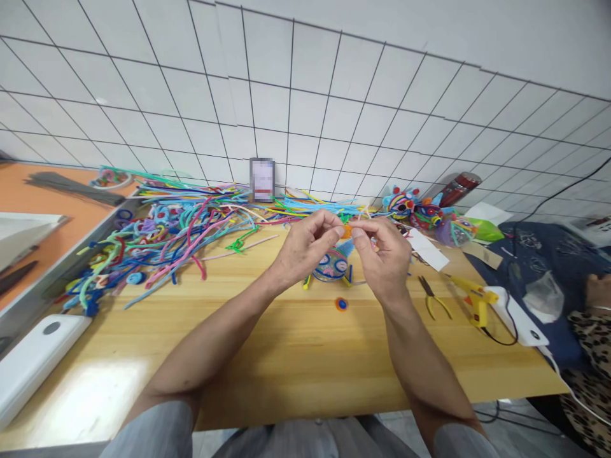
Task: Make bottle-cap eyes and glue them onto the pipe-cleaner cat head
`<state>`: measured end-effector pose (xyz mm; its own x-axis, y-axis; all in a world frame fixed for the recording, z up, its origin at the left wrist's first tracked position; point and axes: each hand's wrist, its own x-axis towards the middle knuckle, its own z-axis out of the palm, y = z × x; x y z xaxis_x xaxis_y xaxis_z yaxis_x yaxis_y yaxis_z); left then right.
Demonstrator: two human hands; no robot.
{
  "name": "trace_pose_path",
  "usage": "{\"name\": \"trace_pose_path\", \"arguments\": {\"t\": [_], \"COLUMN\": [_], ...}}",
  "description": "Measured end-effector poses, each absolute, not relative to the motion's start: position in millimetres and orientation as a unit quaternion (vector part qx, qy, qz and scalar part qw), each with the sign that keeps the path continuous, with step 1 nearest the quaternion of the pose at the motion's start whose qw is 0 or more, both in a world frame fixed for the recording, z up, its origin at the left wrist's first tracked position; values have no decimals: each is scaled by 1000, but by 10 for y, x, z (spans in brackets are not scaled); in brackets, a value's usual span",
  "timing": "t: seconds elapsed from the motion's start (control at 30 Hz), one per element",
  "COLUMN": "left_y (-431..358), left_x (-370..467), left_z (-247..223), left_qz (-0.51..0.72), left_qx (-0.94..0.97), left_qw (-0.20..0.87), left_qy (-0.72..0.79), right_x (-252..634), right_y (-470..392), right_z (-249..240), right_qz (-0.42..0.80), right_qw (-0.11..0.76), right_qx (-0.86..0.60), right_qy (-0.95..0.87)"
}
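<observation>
My left hand (310,245) and my right hand (383,254) are raised over the middle of the wooden table (296,356). Between their pinched fingertips they hold a small orange piece (346,231); its shape is partly hidden by the fingers. Below and behind the hands lies a round, face-like craft piece (330,266) with blue rings and pinkish eyes, partly covered by my hands. A small coil disc (341,305), orange outside and blue inside, lies flat on the table just in front of it.
Colourful pipe cleaners (176,235) are heaped at the left and along the wall. A phone (262,180) leans on the tiles. Yellow-handled pliers (435,299), a yellow glue gun (477,298) and a white power strip (519,318) lie right. Another person's arm (597,292) shows far right.
</observation>
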<state>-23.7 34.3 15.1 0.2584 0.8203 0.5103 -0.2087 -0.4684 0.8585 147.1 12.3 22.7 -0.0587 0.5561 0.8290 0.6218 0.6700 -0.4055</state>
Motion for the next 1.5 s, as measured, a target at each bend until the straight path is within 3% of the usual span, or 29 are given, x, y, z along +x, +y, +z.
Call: {"name": "trace_pose_path", "arguments": {"t": [0.23, 1.13, 1.27, 1.5], "left_y": [321, 337, 386, 411], "left_x": [-228, -174, -239, -304], "left_z": [125, 78, 92, 150], "left_qz": [576, 596, 548, 516], "left_qx": [634, 610, 656, 735], "left_qw": [450, 452, 450, 320], "left_qy": [253, 262, 259, 301], "right_x": [1481, 1448, 1479, 1503], "right_y": [115, 113, 123, 137], "right_z": [237, 221, 231, 210], "right_qz": [-54, 36, -20, -129], "right_qw": [554, 551, 528, 478], "right_qx": [-410, -439, -434, -409], "right_qy": [-722, -709, -730, -767]}}
